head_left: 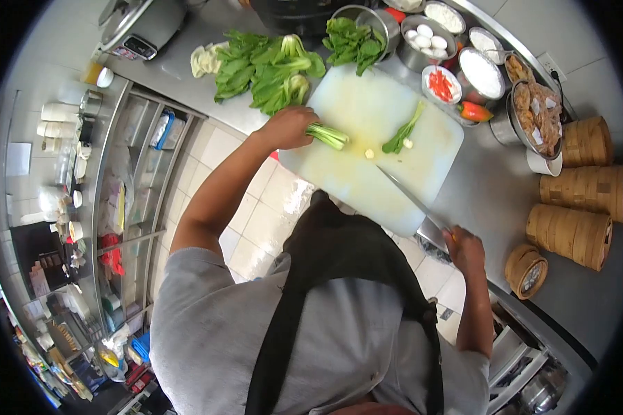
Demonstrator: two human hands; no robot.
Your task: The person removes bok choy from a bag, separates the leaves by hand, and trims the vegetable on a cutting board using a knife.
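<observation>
My left hand [289,128] is closed around a bunch of green stalks [329,136] at the left side of the white cutting board [367,90]. My right hand [465,247] grips a knife [408,195] by its handle, its blade reaching over the board. Near the knife's tip lies a small pale cut piece [369,153]. Farther right on the board rests a leafy green stalk [407,130] with another pale bit beside it. Beyond my left hand, leafy greens [266,69] are heaped on the metal counter.
A metal bowl of greens [356,41] stands behind the board. Eggs [426,40], a bowl of red strips [441,85], a red pepper [475,112] and a bowl of brown food [536,114] line the back right. Bamboo steamers [567,235] stack at right; shelves [128,194] stand left.
</observation>
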